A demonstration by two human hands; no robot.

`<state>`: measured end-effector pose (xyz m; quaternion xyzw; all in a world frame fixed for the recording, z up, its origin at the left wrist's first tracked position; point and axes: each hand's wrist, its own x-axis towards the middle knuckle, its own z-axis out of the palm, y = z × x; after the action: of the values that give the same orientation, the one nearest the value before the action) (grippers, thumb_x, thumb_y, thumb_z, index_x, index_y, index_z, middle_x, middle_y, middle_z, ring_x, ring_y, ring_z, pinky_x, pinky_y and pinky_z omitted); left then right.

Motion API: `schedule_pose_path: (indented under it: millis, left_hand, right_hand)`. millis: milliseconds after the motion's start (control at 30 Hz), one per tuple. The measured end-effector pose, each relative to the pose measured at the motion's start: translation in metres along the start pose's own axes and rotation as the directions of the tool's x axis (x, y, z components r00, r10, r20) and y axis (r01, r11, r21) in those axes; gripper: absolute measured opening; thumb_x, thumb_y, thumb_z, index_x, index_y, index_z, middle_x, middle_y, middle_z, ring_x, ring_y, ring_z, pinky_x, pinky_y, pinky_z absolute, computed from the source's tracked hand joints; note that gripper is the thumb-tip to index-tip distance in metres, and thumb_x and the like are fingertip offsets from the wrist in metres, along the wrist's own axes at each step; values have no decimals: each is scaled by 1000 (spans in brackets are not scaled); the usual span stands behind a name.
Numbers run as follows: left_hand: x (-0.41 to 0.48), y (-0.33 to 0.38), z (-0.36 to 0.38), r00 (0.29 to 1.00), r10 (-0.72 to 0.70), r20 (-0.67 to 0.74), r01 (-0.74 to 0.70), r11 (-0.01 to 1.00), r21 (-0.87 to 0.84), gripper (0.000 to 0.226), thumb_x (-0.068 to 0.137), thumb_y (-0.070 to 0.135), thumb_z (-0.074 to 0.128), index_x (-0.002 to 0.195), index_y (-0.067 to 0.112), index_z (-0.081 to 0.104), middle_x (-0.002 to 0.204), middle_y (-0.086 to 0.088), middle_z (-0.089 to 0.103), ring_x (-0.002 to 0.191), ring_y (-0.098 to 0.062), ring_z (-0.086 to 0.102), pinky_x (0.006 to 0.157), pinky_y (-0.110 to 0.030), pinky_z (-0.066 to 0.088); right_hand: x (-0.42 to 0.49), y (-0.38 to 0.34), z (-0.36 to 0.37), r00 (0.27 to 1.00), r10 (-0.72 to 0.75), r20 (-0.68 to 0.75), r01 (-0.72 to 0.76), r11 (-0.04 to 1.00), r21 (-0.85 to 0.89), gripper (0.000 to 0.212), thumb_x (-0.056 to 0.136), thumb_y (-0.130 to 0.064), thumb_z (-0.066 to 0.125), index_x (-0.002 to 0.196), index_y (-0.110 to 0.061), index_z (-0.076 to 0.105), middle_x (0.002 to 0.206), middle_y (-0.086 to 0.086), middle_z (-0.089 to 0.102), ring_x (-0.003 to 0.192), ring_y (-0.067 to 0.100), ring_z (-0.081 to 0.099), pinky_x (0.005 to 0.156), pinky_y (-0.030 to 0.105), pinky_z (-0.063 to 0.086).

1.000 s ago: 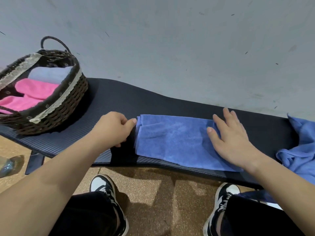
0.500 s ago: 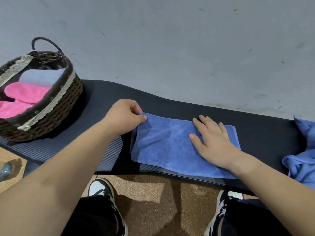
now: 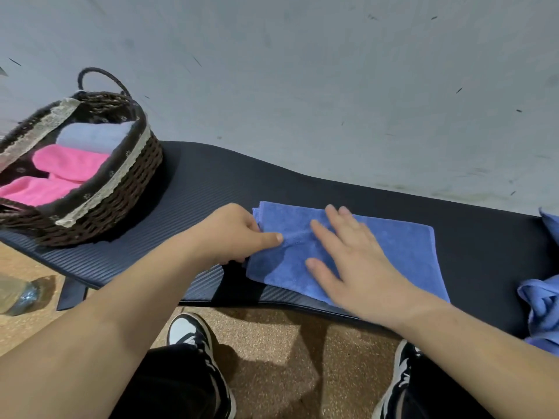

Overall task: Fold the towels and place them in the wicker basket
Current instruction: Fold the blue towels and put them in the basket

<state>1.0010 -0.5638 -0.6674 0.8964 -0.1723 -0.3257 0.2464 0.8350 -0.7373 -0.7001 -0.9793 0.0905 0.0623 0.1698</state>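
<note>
Two hands meet the blue towel point(image 3: 402, 252): left hand point(image 3: 233, 234) pinches its edge, right hand point(image 3: 351, 261) presses flat.

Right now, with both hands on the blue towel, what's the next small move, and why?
Probably fold the left end of the blue towel over rightward: the left hand pinches that edge while the right hand presses flat on its middle, ready to hold the crease.

The bench point(image 3: 193, 189) has a black ribbed top and stands against a grey, scuffed wall point(image 3: 302, 71). A dark leg point(image 3: 71, 293) shows under its left end. The floor point(image 3: 272, 343) is speckled tan. A clear bottle point(image 3: 18, 293) lies on it, far left. A black-and-white shoe point(image 3: 193, 334) rests near the bench edge.
</note>
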Motion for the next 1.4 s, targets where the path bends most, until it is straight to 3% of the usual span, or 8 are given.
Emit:
schedule_pose_path:
  millis: [300,433,633,733,900,1033,1200,1400]
  left_hand:
    - [-13,-23,-11,1000,9,-30,-13,988,-151,30,91,44,74,88,15,69,69,-3,76,55,-11,63,47,-25,46]
    - [-13,-26,-5,999,-32,-40,25,987,-161,38,82,55,79,92,19,70,77,-9,77,62,-17,66,49,-28,47]
    - [-15,-20,5,999,12,-41,-18,989,-150,28,82,35,85,92,14,69,76,-11,78,54,-13,65,52,-25,45]
    - [-16,-19,3,996,60,-71,-70,987,-146,21,88,32,78,90,15,67,65,-13,74,48,-12,61,59,-30,48]
    - [-17,-23,3,999,23,-25,-25,997,-70,24,99,37,64,95,13,63,46,-2,61,41,-12,49,46,-25,34]
    - [-19,-24,0,991,-79,108,89,992,-89,29,100,43,60,98,14,64,68,-8,75,55,-17,72,45,-25,38]
    - [-16,-17,3,970,-10,-244,36,994,101,67,75,66,77,91,1,68,79,-13,75,67,-24,73,61,-45,63]
    - [-15,1,24,982,-32,-184,1,986,-166,38,70,28,93,90,17,61,84,5,68,75,-9,65,54,-26,49]
  right_hand:
    - [-4,-17,16,989,1,146,5,999,-43,75,101,-70,13,161,-37,-19,165,-9,-35,148,9,-39,127,41,-13]
    - [-5,-16,14,986,60,157,-44,994,-99,69,99,-71,5,159,-46,-17,165,-12,-35,148,13,-40,126,47,-15]
    - [-4,-17,17,986,82,147,-62,988,-140,69,98,-74,6,158,-49,-18,165,-10,-35,147,18,-42,125,49,-17]
    - [-3,-17,19,983,94,156,-72,987,-141,67,98,-73,4,157,-50,-19,164,-10,-37,146,18,-44,125,50,-18]
    - [-1,-18,12,987,104,126,-96,993,-69,68,96,-69,-1,161,-50,-6,169,-11,-27,152,17,-35,125,48,-16]
    - [2,-4,10,983,151,104,-139,984,-112,67,96,-69,2,160,-51,-5,170,-8,-25,154,22,-32,125,52,-14]
    - [1,2,13,986,144,87,-132,982,-132,67,98,-73,7,159,-52,-11,169,-6,-27,154,24,-31,126,53,-13]
    - [-14,1,6,935,316,162,-280,937,-211,70,95,-76,-1,154,-50,-26,165,-5,-37,152,31,-33,122,63,-13]
